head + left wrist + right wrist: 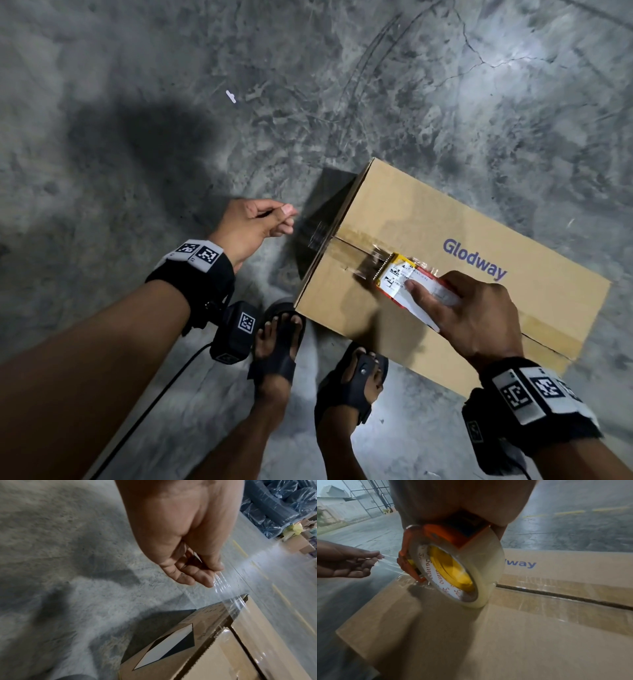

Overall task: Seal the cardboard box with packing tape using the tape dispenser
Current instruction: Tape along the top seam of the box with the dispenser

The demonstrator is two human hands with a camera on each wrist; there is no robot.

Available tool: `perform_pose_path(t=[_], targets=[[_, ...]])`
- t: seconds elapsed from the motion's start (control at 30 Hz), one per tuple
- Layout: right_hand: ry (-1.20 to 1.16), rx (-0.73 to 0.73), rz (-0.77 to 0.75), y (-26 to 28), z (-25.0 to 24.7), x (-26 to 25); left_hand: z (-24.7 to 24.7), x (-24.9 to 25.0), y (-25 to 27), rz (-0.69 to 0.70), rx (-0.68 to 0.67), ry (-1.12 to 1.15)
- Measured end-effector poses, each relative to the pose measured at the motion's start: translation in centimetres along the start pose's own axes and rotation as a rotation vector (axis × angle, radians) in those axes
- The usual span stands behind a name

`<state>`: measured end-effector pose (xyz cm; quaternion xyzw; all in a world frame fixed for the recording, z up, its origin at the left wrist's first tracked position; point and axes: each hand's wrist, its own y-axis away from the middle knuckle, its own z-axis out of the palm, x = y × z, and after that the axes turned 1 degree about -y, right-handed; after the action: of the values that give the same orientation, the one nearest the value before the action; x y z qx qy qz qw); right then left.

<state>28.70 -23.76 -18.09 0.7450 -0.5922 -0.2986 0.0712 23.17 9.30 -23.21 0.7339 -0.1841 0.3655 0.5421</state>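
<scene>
A brown cardboard box [445, 219] marked "Glodway" lies on the concrete floor, flaps closed, older tape along its centre seam [565, 595]. My right hand [472, 308] grips an orange tape dispenser [400, 274] that rests on the box top near the seam's left end. Its clear tape roll [481, 566] with a yellow core touches the cardboard. My left hand [286, 212] is off the box's left edge and pinches the free end of the clear tape strip [317, 234]. The strip stretches from that hand [197, 574] to the box edge [236, 601].
My two feet in black sandals [277, 342] [356, 380] stand right at the box's near left corner. A black cable [154, 404] hangs from the left wrist. Blue plastic-wrapped bundles [274, 507] and other cartons sit farther off. Bare floor [171, 85] lies ahead and to the left.
</scene>
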Motion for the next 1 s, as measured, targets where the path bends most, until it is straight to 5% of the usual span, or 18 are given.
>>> perform_pose_path(t=[0.5,1.0], targets=[[-0.009,0.107,-0.165,1.4,-6.5,-1.8,-0.2,3.4,2.0,0.006,0.023,0.067],[0.048,0.024,-0.118,-1.5,-0.7,1.1,1.6,-1.4,0.4,-0.023,0.092,0.063]])
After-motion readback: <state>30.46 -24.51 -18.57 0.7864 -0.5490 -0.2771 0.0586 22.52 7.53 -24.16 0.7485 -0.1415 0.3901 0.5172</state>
